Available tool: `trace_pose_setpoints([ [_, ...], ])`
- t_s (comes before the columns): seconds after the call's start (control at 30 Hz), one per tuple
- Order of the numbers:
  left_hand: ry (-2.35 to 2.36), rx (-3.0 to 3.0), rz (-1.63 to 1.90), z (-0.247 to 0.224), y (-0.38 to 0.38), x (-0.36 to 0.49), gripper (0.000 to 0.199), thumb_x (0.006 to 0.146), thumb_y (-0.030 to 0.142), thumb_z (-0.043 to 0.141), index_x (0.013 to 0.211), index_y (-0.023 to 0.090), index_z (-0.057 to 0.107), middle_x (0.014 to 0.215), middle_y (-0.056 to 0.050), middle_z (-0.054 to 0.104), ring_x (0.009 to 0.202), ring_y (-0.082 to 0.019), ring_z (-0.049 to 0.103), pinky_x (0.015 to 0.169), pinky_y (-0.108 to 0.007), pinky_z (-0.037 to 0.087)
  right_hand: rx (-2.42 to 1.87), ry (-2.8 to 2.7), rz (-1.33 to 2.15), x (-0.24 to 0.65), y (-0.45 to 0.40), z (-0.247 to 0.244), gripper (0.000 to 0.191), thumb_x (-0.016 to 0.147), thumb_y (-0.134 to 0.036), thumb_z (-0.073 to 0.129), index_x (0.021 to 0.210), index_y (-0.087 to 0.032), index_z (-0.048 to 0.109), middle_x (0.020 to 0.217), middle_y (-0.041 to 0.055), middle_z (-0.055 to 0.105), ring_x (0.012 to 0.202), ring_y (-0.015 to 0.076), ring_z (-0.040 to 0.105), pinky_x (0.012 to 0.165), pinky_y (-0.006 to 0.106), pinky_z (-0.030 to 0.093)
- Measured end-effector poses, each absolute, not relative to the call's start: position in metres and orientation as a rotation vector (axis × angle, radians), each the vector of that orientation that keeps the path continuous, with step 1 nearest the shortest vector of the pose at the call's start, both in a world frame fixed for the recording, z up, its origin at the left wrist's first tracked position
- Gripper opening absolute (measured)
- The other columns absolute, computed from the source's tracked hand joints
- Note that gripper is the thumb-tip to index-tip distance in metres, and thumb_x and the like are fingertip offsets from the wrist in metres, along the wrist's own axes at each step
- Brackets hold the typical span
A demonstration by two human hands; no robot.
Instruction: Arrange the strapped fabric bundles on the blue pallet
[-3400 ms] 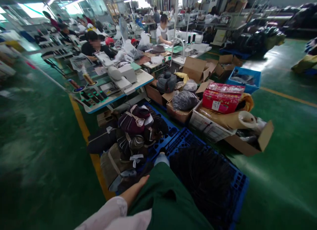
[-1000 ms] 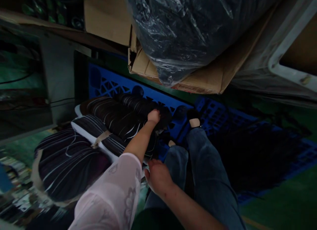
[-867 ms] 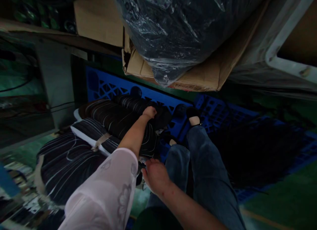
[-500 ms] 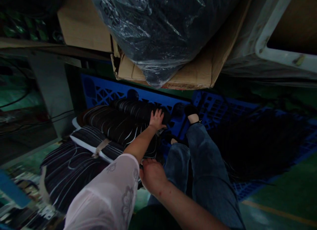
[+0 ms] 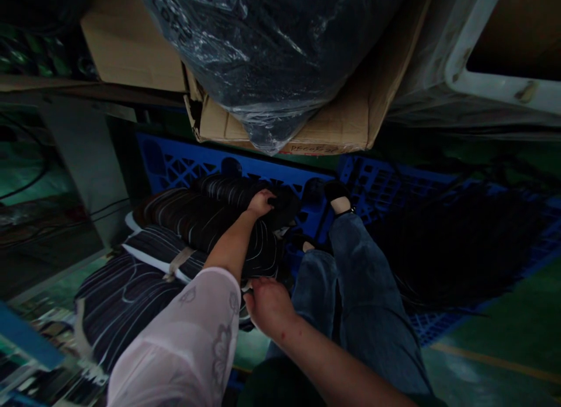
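I am bent low over a stack of dark striped fabric bundles [image 5: 197, 220] lying on a blue plastic pallet [image 5: 188, 161]. My left hand [image 5: 262, 202], arm stretched forward in a pale pink sleeve, is closed on the far end of the top bundle. Nearer to me, my right hand [image 5: 267, 304] grips the near edge of the same stack, its fingers curled under the cloth. My legs in blue jeans [image 5: 359, 290] stand on the pallet just right of the bundles.
A cardboard box [image 5: 346, 120] with a black plastic-wrapped bale [image 5: 263, 50] hangs close above the pallet. A white crate [image 5: 491, 73] sits at the upper right. Black fabric [image 5: 447, 249] covers a second blue pallet to the right. Green floor lies beyond.
I went from standing to bending down over the bundles. In the last half second my left hand's spread fingers closed onto the top bundle; my right hand stayed at the near edge.
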State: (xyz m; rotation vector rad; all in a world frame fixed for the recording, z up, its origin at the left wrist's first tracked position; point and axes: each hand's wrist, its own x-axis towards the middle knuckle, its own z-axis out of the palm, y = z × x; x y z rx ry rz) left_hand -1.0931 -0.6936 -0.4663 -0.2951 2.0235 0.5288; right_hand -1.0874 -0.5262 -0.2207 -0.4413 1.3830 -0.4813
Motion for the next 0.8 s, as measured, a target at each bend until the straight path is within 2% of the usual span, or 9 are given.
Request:
trace_pose_setpoints([
  [0.1, 2.035, -0.311, 0.443, -0.463, -0.679, -1.096, 0.046, 0.078, 0.015, 0.064, 0.124, 0.014, 0.065, 0.128, -0.012, 0.062, 0.123, -0.025, 0.055, 0.11, -0.034, 0.044, -0.439, 1.378, -0.5, -1.089, -0.527, -0.219, 0.03, 0.096, -0.026, 0.051, 0.116, -0.011, 0.068, 0.118, 0.0147, 0.07, 0.112, 0.0287, 0.064, 0.097, 0.038, 0.05],
  [0.23, 2.059, -0.399, 0.233, -0.462, -0.634, -1.097, 0.058, 0.081, 0.026, 0.065, 0.136, 0.009, 0.054, 0.142, -0.025, 0.05, 0.133, -0.042, 0.043, 0.107, -0.055, 0.041, -0.44, 1.352, -0.51, -1.088, -0.528, -0.221, 0.029, 0.093, -0.02, 0.051, 0.113, -0.013, 0.071, 0.113, 0.0152, 0.072, 0.106, 0.0291, 0.067, 0.089, 0.037, 0.053],
  [0.33, 2.046, -0.41, 0.145, -0.469, -0.604, -1.096, 0.071, 0.082, 0.038, 0.068, 0.144, 0.009, 0.047, 0.156, -0.026, 0.034, 0.145, -0.051, 0.023, 0.113, -0.067, 0.025, -0.448, 1.333, -0.492, -1.086, -0.527, -0.224, 0.03, 0.091, -0.018, 0.052, 0.111, -0.014, 0.073, 0.109, 0.0166, 0.073, 0.102, 0.0314, 0.069, 0.083, 0.038, 0.055],
  [0.4, 2.031, -0.394, 0.12, -0.474, -0.593, -1.095, 0.079, 0.081, 0.04, 0.072, 0.147, 0.008, 0.045, 0.161, -0.027, 0.026, 0.148, -0.053, 0.01, 0.115, -0.071, 0.014, -0.452, 1.337, -0.468, -1.085, -0.527, -0.226, 0.031, 0.09, -0.016, 0.051, 0.11, -0.013, 0.074, 0.11, 0.0188, 0.073, 0.102, 0.0341, 0.069, 0.081, 0.04, 0.056],
  [0.5, 2.017, -0.364, 0.085, -0.479, -0.587, -1.092, 0.091, 0.077, 0.045, 0.076, 0.151, 0.007, 0.04, 0.163, -0.029, 0.019, 0.148, -0.057, 0.003, 0.114, -0.075, 0.007, -0.47, 1.339, -0.464, -1.083, -0.527, -0.226, 0.031, 0.089, -0.015, 0.051, 0.108, -0.014, 0.075, 0.11, 0.0184, 0.073, 0.102, 0.0352, 0.069, 0.08, 0.041, 0.057],
  [0.57, 2.018, -0.265, 0.113, -0.481, -0.586, -1.089, 0.088, 0.078, 0.042, 0.075, 0.153, 0.012, 0.039, 0.165, -0.024, 0.018, 0.15, -0.053, 0.001, 0.115, -0.074, 0.002, -0.484, 1.334, -0.477, -1.083, -0.527, -0.226, 0.029, 0.089, -0.017, 0.053, 0.106, -0.017, 0.076, 0.11, 0.0165, 0.074, 0.103, 0.0345, 0.069, 0.081, 0.04, 0.056],
  [0.67, 2.006, -0.108, 0.216, -0.482, -0.584, -1.087, 0.063, 0.086, 0.023, 0.062, 0.148, 0.026, 0.049, 0.164, -0.011, 0.029, 0.154, -0.04, 0.008, 0.12, -0.066, 0.002, -0.483, 1.336, -0.471, -1.082, -0.528, -0.226, 0.03, 0.088, -0.018, 0.055, 0.11, -0.017, 0.075, 0.109, 0.0173, 0.074, 0.102, 0.0336, 0.07, 0.08, 0.039, 0.056],
  [0.7, 1.999, -0.098, 0.237, -0.481, -0.584, -1.087, 0.058, 0.088, 0.017, 0.057, 0.145, 0.027, 0.053, 0.163, -0.01, 0.033, 0.153, -0.038, 0.013, 0.121, -0.064, 0.005, -0.479, 1.339, -0.467, -1.082, -0.528, -0.227, 0.031, 0.089, -0.019, 0.054, 0.112, -0.016, 0.074, 0.108, 0.0177, 0.074, 0.101, 0.033, 0.07, 0.079, 0.038, 0.056],
  [0.8, 1.999, -0.117, 0.271, -0.479, -0.593, -1.091, 0.05, 0.088, 0.01, 0.049, 0.135, 0.021, 0.062, 0.157, -0.015, 0.041, 0.147, -0.037, 0.028, 0.119, -0.062, 0.018, -0.472, 1.342, -0.471, -1.08, -0.529, -0.226, 0.03, 0.09, -0.019, 0.053, 0.111, -0.016, 0.074, 0.108, 0.017, 0.074, 0.101, 0.0303, 0.07, 0.082, 0.036, 0.055],
])
